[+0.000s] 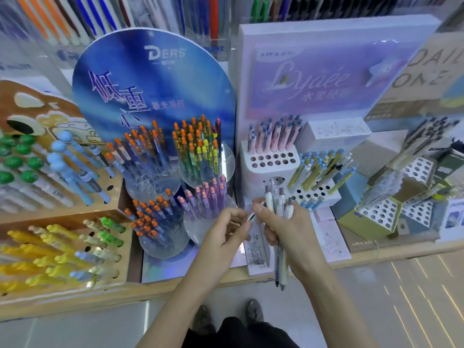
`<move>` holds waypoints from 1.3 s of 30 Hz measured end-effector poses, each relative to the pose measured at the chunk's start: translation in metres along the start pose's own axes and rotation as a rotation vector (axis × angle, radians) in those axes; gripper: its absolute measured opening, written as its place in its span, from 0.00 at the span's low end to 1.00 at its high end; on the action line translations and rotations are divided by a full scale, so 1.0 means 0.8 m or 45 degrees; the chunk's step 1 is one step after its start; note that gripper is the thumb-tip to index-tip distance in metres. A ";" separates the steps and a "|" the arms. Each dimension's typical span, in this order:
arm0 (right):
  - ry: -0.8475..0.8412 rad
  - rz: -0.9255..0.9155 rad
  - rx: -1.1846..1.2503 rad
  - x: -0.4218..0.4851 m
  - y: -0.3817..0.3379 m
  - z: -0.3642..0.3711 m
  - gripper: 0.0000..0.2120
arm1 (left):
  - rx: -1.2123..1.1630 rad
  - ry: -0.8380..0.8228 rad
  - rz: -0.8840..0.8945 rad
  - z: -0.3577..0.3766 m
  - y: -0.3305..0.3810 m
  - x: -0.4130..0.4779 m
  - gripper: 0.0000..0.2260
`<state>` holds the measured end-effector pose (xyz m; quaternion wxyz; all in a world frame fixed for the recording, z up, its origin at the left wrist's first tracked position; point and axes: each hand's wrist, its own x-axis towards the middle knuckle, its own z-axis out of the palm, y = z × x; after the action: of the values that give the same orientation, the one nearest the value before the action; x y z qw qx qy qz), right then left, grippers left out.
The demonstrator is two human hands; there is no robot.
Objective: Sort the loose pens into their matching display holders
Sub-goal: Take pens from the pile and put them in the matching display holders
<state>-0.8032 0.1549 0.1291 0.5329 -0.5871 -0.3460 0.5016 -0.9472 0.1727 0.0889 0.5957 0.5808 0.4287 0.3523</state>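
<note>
My right hand (pixel 288 229) grips a bundle of pale pens (pixel 280 202) upright, their grey-capped tops above the fist and their tips hanging below at the shelf edge. My left hand (pixel 227 229) pinches the end of one thin pen (pixel 251 216) that reaches across to my right thumb. Just behind the hands stands the white Lyaée display (pixel 271 160) with a holed block holding pink pens (pixel 276 133) and a lower block with yellow-and-blue pens (pixel 319 167). Left of it is the blue DERS display (pixel 140 79) with clear cups of orange-capped pens (pixel 150 217) and purple pens (pixel 206 197).
A wooden rack (pixel 75 222) at the left carries yellow, green and blue novelty pens. Holed cardboard holders (pixel 376 217) with dark and pale pens stand at the right. More pens hang on the back wall. The shelf's front edge runs below my hands; tiled floor and my shoes lie beneath.
</note>
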 end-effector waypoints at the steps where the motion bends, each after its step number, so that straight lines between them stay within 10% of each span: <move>1: 0.054 -0.032 -0.048 -0.002 0.001 -0.004 0.06 | -0.006 -0.006 0.014 0.004 0.001 0.004 0.04; 19: 0.854 -0.203 -0.363 -0.009 0.007 -0.274 0.13 | 0.289 -0.132 0.001 0.211 -0.024 0.089 0.12; 39: 0.503 -0.335 -0.665 0.059 0.057 -0.361 0.09 | 0.997 0.200 0.176 0.349 -0.088 0.144 0.20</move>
<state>-0.5205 0.1099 0.0536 0.4814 -0.7398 -0.4255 0.1999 -0.6521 0.1640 -0.0045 0.2698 0.7625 0.5346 0.2448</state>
